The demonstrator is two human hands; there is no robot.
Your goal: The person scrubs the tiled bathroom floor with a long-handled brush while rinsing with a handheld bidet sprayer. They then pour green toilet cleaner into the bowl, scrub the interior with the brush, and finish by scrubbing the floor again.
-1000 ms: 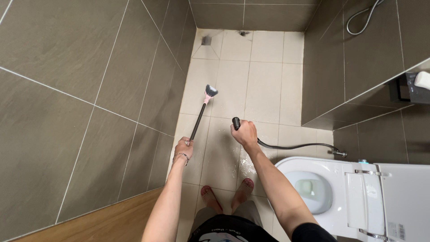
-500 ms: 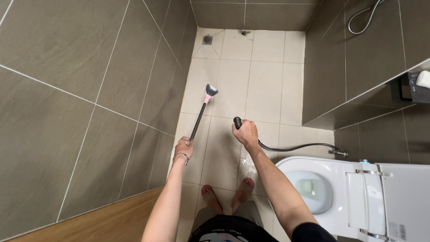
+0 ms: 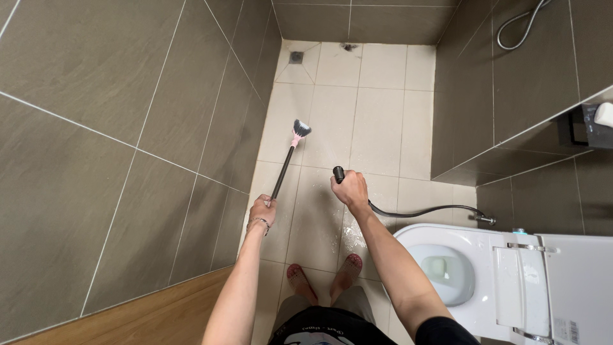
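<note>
At the bottom centre of the frame your two feet in pink sandals stand on the wet cream floor tiles, and just to their right, filling the lower right corner, sits the white toilet with its lid raised, crowding your right arm. Your left hand, left of centre, is closed around the end of a long black handle, and the brush runs up from it to a grey-bristled, pink-necked head resting on the floor near the middle. Your right hand is wrapped tight around the black spray head, whose hose trails right to a wall fitting beside the toilet. The dark tiled wall hems you in on the left. Farther up, a floor drain lies in the far corner, and a shower hose loops at the upper right.
</note>
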